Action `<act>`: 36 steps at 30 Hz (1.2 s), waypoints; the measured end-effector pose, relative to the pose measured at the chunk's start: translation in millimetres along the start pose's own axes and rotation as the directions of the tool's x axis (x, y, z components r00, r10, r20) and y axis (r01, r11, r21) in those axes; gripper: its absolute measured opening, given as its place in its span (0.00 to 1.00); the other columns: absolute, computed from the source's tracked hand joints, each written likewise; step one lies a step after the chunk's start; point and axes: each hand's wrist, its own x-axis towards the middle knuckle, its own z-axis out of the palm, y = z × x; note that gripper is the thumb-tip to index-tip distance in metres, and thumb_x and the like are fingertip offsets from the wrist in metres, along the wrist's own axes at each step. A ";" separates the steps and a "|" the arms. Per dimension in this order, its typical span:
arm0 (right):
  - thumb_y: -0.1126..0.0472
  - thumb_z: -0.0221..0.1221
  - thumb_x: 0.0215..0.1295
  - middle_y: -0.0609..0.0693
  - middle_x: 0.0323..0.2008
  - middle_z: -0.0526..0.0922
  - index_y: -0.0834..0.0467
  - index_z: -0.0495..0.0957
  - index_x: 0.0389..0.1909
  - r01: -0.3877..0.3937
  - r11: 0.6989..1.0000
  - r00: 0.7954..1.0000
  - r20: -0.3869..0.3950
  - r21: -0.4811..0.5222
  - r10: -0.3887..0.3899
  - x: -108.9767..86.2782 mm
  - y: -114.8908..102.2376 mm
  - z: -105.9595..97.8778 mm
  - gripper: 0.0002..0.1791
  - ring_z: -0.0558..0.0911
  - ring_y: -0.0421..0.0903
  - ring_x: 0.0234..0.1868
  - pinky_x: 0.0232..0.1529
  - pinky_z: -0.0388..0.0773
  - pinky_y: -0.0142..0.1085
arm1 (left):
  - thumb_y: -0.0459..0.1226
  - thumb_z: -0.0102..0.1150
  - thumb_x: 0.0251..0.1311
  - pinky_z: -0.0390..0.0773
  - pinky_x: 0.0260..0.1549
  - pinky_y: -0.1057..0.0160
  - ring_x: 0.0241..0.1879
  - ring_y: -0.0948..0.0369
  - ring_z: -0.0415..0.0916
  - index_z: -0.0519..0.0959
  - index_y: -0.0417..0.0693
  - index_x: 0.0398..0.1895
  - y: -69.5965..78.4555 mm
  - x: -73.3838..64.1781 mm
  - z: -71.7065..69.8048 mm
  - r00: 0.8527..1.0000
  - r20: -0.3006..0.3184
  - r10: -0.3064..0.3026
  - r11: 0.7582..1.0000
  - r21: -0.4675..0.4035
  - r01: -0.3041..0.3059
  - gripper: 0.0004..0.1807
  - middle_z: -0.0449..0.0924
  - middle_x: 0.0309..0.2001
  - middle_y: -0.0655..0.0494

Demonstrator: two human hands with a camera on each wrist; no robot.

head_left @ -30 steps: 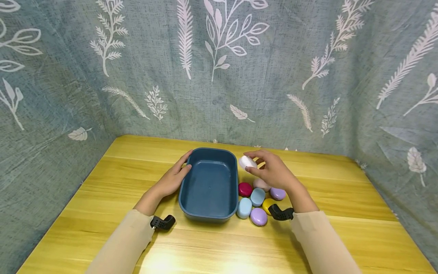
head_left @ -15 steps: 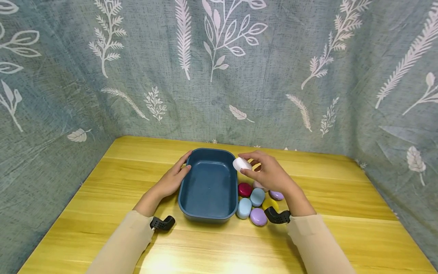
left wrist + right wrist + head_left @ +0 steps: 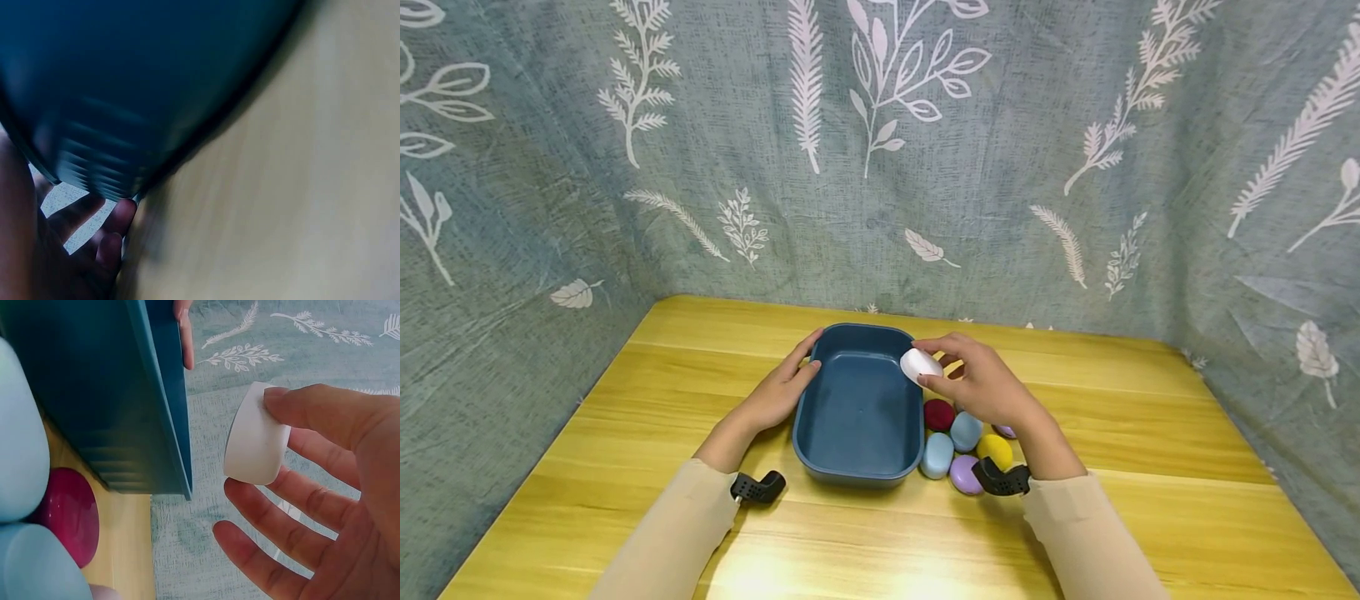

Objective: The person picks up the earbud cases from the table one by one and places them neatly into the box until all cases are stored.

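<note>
White at the fingertips: pinching a rounded piece (image 3: 920, 366) between thumb and fingers of the right hand (image 3: 988, 379), left of the palm, near the far right corner of the blue bin (image 3: 859, 417). Resting the left hand (image 3: 780, 393), fingers nearly straight, along its left side.

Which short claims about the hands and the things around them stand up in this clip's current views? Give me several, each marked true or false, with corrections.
1. The right hand pinches a smooth white rounded block. True.
2. The left hand touches the dark blue, round-cornered rectangular tub. True.
3. The white rounded block rests on the tub's floor. False: the right hand holds it up by the tub's right rim.
4. The glossy crimson rounded piece lies outside the tub, on the yellowish wood-grain table. True.
5. Both forearms are fully bare. False: beige fabric sleeves cover most of them.
</note>
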 end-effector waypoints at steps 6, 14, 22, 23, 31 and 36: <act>0.50 0.64 0.63 0.36 0.53 0.76 0.43 0.75 0.61 -0.028 0.999 1.000 0.002 0.044 0.028 -1.6 -4.1 3.3 0.25 0.75 0.46 0.50 0.48 0.78 0.43 | 0.53 0.35 0.75 0.49 0.72 0.41 0.77 0.57 0.42 0.43 0.88 0.72 0.2 1.1 -0.1 1.000 0.008 0.012 1.000 -0.002 -0.012 0.27 0.40 0.76 0.73; 0.51 0.63 0.64 0.36 0.55 0.76 0.44 0.75 0.61 0.018 1.000 1.000 0.010 -0.010 -0.018 -1.0 -5.7 4.6 0.24 0.76 0.43 0.48 0.47 0.78 0.41 | 0.52 0.35 0.76 0.49 0.72 0.41 0.76 0.52 0.45 0.43 0.81 0.74 16.5 -3.1 -4.5 0.999 0.040 0.003 1.000 -0.003 -0.003 0.28 0.39 0.78 0.66; 0.50 0.62 0.65 0.38 0.53 0.77 0.42 0.75 0.60 0.051 0.998 0.998 0.023 -0.027 -0.050 -0.7 -6.7 6.7 0.22 0.77 0.42 0.47 0.45 0.79 0.39 | 0.52 0.35 0.75 0.51 0.72 0.42 0.76 0.51 0.48 0.43 0.76 0.76 43.4 -14.1 -8.9 0.998 0.057 -0.005 1.000 0.022 0.003 0.29 0.40 0.78 0.62; 0.49 0.62 0.65 0.38 0.53 0.77 0.42 0.75 0.60 0.053 0.998 0.998 0.026 -0.029 -0.052 -0.9 -7.1 6.8 0.22 0.77 0.42 0.47 0.45 0.79 0.39 | 0.52 0.35 0.75 0.51 0.72 0.42 0.75 0.50 0.49 0.43 0.76 0.75 42.9 -13.8 -8.8 0.998 0.058 -0.006 1.000 0.020 0.005 0.29 0.40 0.78 0.62; 0.49 0.62 0.65 0.38 0.50 0.78 0.42 0.75 0.61 0.088 0.995 0.995 0.046 -0.046 -0.085 -1.8 -10.6 9.7 0.23 0.76 0.41 0.47 0.45 0.79 0.39 | 0.53 0.36 0.75 0.49 0.72 0.41 0.76 0.52 0.45 0.43 0.80 0.75 23.7 -6.2 -5.8 0.998 0.055 -0.011 1.000 0.006 0.011 0.29 0.38 0.78 0.66; 0.49 0.61 0.66 0.36 0.48 0.77 0.41 0.75 0.61 0.100 0.994 0.993 0.066 -0.049 -0.096 -2.2 -12.9 13.0 0.22 0.75 0.39 0.46 0.44 0.79 0.38 | 0.52 0.35 0.76 0.48 0.72 0.41 0.77 0.57 0.40 0.43 0.87 0.72 4.6 -0.7 -1.7 1.000 0.022 -0.001 1.000 0.018 0.000 0.27 0.39 0.77 0.71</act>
